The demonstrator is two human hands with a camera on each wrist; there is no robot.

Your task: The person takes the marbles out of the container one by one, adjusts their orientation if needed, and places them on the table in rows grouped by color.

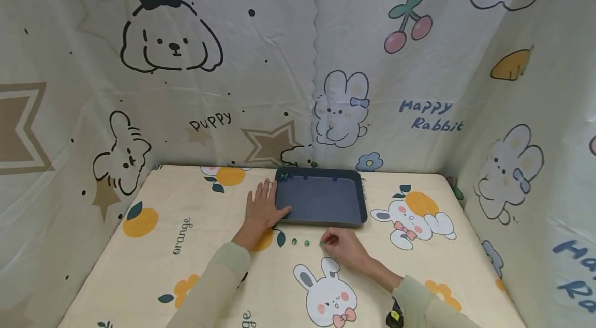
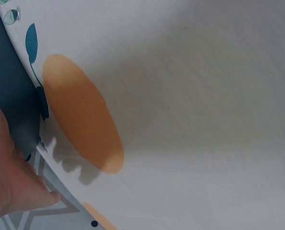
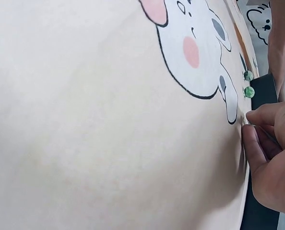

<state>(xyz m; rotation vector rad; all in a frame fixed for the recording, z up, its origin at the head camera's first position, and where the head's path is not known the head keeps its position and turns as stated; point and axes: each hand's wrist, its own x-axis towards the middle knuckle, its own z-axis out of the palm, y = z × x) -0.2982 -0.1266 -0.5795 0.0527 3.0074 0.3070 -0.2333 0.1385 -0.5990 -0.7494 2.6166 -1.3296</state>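
Observation:
A dark blue-grey rectangular tray (image 1: 321,204) lies on the cloth-covered table. My left hand (image 1: 262,209) rests at the tray's left side, fingers straight and spread, with the thumb over the near left corner. In front of the tray, my right hand (image 1: 345,248) pinches a small green glass marble (image 1: 322,243) between thumb and fingers, low over the cloth. Two more clear green marbles, a left one (image 1: 294,241) and a middle one (image 1: 307,243), sit in a row beside it. The right wrist view shows the right hand (image 3: 274,153) with its fingertips together, mostly hiding the pinched marble.
Several small blue and green marbles (image 1: 285,177) lie along the tray's far edge. The table cloth (image 1: 209,266) is printed with rabbits and oranges. Printed fabric walls (image 1: 279,59) enclose the table at the back and sides.

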